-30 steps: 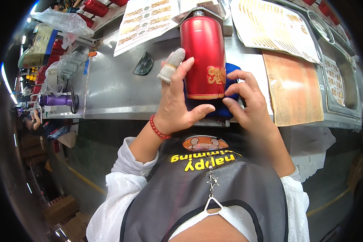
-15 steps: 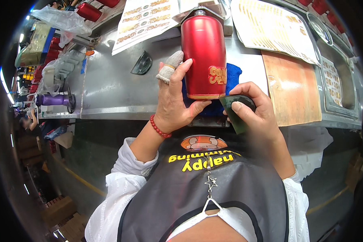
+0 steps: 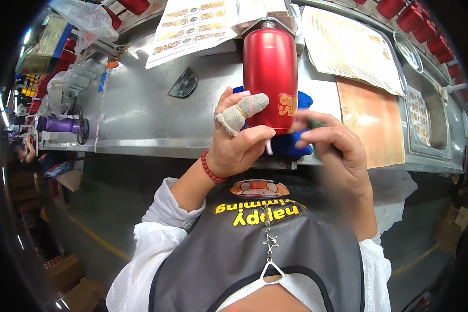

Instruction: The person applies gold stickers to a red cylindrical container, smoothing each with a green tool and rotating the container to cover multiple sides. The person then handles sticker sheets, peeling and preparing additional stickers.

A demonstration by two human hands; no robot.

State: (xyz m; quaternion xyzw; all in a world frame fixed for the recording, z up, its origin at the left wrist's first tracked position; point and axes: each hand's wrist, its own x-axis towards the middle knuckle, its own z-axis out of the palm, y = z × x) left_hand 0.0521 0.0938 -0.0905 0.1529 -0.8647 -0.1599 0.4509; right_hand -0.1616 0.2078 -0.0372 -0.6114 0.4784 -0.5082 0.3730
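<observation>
A red metal bottle lies with its neck pointing away from me and its base toward me. On the right side of its lower body is a gold ornamental decal. My left hand is closed on the bottle's base end, the thumb along the bottom edge. Grey-white cloth covers wrap some of its fingers. Beside the decal, my right hand grips a dark green scraper, mostly hidden by the fingers; the fingertips are blurred. A blue cloth lies under the bottle.
Another dark scraper lies on the metal table at left. Decal sheets are spread at the back, with more sheets and a tan board at right. A sink-like tray is at far right.
My right hand has turned, so the scraper that showed broadly is now mostly hidden in its fingers. My left hand's covered fingers reach farther over the bottle. The view has shifted slightly.
</observation>
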